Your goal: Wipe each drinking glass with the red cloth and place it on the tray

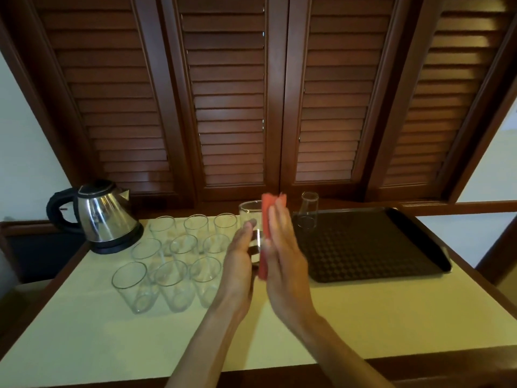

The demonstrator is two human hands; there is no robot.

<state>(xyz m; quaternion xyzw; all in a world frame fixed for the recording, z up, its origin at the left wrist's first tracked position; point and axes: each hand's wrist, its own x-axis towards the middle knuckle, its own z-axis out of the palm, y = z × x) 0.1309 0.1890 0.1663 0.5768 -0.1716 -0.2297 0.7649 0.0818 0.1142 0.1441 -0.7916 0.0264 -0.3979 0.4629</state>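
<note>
Upright, glass (251, 219) between both hands' fingers (279, 219)

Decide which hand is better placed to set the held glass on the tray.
Probably the left hand: it holds the glass; the right hand presses the red cloth. The tray lies right.

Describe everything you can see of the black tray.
The black tray is a broad rectangle with rounded corners and a low raised rim, apparently plastic, its floor covered in a bumpy checker-like texture. It lies flat on the right part of the pale countertop, right of the hands. One clear glass stands in its far left corner, seemingly mouth down. Nothing else is on it, and neither hand touches it.
</note>
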